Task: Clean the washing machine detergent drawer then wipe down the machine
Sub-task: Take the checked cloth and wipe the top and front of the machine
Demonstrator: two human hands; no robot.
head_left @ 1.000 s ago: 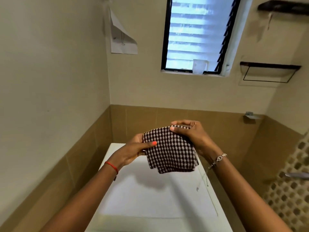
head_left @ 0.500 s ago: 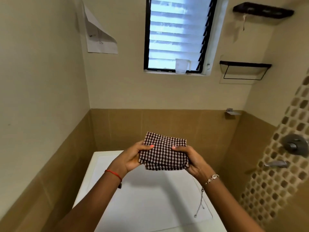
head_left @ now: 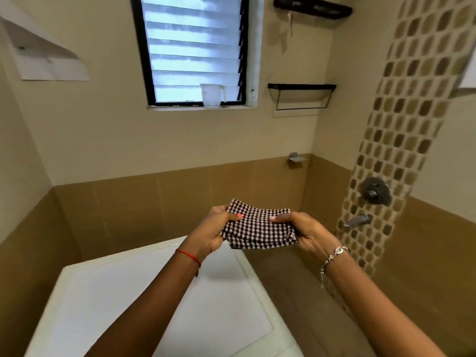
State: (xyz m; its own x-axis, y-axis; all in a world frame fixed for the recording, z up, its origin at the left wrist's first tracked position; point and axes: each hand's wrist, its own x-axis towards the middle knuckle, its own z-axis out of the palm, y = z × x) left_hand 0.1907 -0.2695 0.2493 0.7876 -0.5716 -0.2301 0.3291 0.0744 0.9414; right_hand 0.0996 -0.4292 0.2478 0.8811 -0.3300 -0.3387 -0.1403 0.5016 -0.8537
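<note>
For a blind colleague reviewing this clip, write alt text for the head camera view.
The left hand and right hand hold a folded checked cloth between them, with a white washing machine below. A louvred window is set in the bathroom wall behind.

The machine [head_left: 116, 305] stands at lower left, in the corner between the left wall and the back wall. The cloth [head_left: 257, 228] is held in the air near the machine's far right corner. The left hand [head_left: 213, 233] grips the cloth's left edge; the right hand [head_left: 306, 233] grips its right edge. On the back wall, the window [head_left: 193, 47] sits above the machine, with a cup [head_left: 211, 95] on the right part of its sill. Right of the window, the upper shelf [head_left: 311, 7] sits above the lower shelf [head_left: 301, 95]. A paper [head_left: 43, 60] hangs on the left wall. On the right wall, the valve [head_left: 374, 191] is above the spout [head_left: 356, 220], both right of the cloth.
</note>
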